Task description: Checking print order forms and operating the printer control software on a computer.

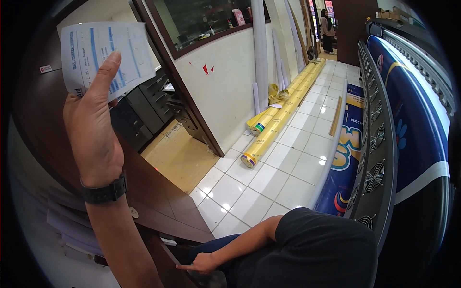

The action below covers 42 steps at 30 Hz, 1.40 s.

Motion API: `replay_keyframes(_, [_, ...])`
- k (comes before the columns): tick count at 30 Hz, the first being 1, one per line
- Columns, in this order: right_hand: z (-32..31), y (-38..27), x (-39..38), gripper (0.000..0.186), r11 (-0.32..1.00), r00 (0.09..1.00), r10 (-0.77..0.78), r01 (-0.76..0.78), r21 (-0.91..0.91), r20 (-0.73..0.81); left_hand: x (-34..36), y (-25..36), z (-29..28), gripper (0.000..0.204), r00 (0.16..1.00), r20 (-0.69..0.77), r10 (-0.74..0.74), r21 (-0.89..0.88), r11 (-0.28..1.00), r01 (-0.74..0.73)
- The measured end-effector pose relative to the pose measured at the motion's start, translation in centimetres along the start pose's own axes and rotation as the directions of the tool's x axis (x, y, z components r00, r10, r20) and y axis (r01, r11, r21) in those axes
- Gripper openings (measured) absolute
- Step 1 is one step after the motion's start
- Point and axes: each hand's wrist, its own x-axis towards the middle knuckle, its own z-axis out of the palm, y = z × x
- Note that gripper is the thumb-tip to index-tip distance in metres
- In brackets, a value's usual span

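Observation:
My left hand (93, 125) is raised at the left with its thumb pressed across printed paper forms (132, 53), white with blue lines; its other fingers are mostly hidden behind them. A dark watch band circles that wrist. Low at the bottom centre, my right hand (201, 263) extends its index finger to the edge of a dark wooden surface (168, 257), the other fingers loosely curled. My black-sleeved right shoulder fills much of the lower middle.
A doorway (177, 153) opens at the left. Long yellow rolls (269, 139) lie on the tiled floor (261, 187) by white rolls (260, 62). A large printer (372, 173) with fans and a blue banner (415, 125) lines the right. A person (327, 31) stands in the far doorway.

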Motion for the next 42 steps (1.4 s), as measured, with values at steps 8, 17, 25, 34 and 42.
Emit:
replay_keyframes(8, [-1.1,-0.5,-0.5,0.106,0.997,0.996,0.058,-0.062,0.052,0.070,-0.3,-0.4,-0.6,0.036,0.992,0.108,-0.061,-0.032,0.997,0.065])
replay_keyframes(17, [-0.6,-0.3,-0.4,0.097,0.994,0.997,0.048,-0.054,0.093,0.065,-0.7,-0.7,-1.4,0.037,0.992,0.093,-0.086,-0.051,0.995,0.091])
replay_keyframes(25, [-1.1,-0.2,-0.6,0.100,0.994,0.997,0.077,-0.079,0.080,0.032,-0.9,-0.5,-1.2,0.039,0.988,0.095,-0.120,-0.049,0.991,0.125])
replay_keyframes(34, [0.7,0.6,-0.3,0.101,0.997,0.999,0.045,-0.046,0.068,0.007,-1.4,-0.6,-0.8,0.037,0.989,0.061,-0.133,-0.010,0.991,0.134])
replay_keyframes(42, [1.1,0.8,-0.6,0.100,0.997,0.999,0.042,-0.040,0.070,-0.025,-1.8,-0.3,-0.9,0.044,0.984,0.084,-0.156,0.028,0.988,0.154])
